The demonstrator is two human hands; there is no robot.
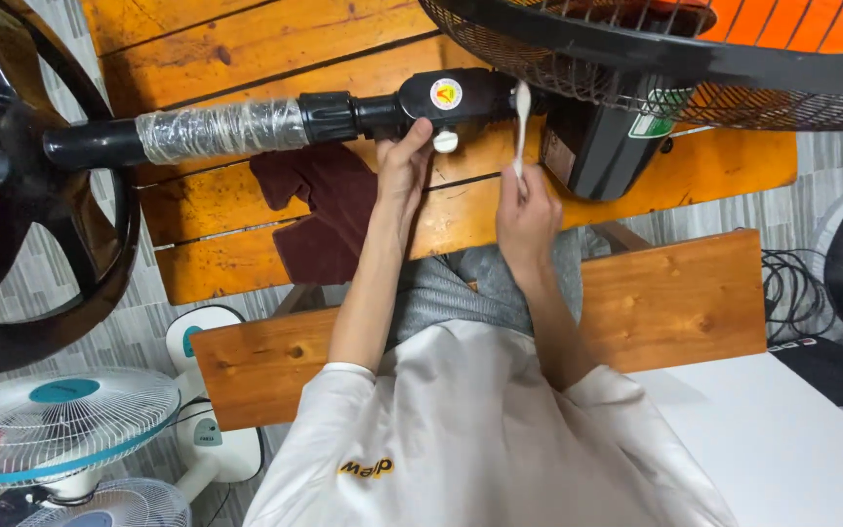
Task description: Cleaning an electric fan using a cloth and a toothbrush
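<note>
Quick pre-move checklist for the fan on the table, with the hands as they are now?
1. Left hand braces the fan's neck joint, fingers by the white knob: ok.
2. Right hand grips the thin white tool, tip up at the joint: ok.
3. Fan pole lies flat across the wooden table: ok.
4. Fan's black wire guard overhangs the table's far side; whether it is supported: cannot tell.
5. Dark red cloth lies close beside the left wrist, could snag: not ok.
6. Fan unplugged: cannot tell.
</note>
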